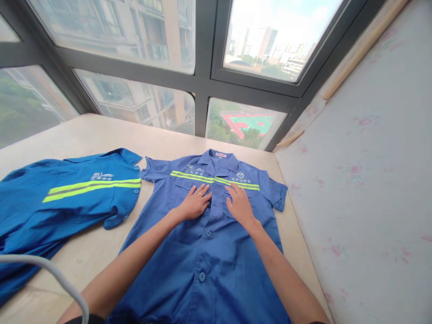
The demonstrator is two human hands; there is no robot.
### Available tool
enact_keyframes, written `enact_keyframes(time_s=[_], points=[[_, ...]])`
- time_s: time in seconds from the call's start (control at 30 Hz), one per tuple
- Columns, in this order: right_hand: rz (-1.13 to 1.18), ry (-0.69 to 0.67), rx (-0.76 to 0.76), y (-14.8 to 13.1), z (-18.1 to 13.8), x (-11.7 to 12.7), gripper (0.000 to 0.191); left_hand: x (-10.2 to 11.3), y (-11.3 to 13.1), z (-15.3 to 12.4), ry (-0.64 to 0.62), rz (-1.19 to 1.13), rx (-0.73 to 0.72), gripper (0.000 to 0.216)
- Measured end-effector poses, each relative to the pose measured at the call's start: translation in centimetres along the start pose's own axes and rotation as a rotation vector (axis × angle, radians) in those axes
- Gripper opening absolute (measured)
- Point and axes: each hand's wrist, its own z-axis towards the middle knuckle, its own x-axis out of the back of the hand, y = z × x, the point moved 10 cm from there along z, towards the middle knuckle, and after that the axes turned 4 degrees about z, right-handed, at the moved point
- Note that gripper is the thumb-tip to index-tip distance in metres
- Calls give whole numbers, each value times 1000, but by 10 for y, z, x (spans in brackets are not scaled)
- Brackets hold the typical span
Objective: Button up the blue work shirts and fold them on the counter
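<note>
A blue short-sleeved work shirt [236, 252] lies spread front up in front of me, its collar toward the window. A yellow and grey reflective stripe [184, 176] crosses its chest, with white lettering above. My left hand [196, 201] rests flat on the chest beside the button placket, fingers stretched out, a ring on one finger. On the other side of the placket, my right hand [239, 203] is over the chest pocket, its fingers apart and slightly bent, with nothing held. Buttons show on the placket below the hands.
Another blue work shirt [81, 198] with a similar stripe lies to the left on the pale surface [84, 132]. A white cable [50, 267] curves through the lower left. Grey-framed windows [202, 54] stand behind, and a flower-patterned wall [364, 189] rises at right.
</note>
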Motion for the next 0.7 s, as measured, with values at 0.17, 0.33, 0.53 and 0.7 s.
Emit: enact_keyframes(time_s=[0.17,0.33,0.53,0.7], points=[[322,-359,416,-61,12,-27,40,2,-5,5,-70,-70,-9,48],[216,-419,376,-51,28,-33,41,7,-3,2,-57,-91,-9,47],[108,-367,366,-50,26,-27,17,12,-4,-5,162,-55,36,54],[268,-393,425,-58,24,-18,21,21,-4,-11,289,-105,26,55]])
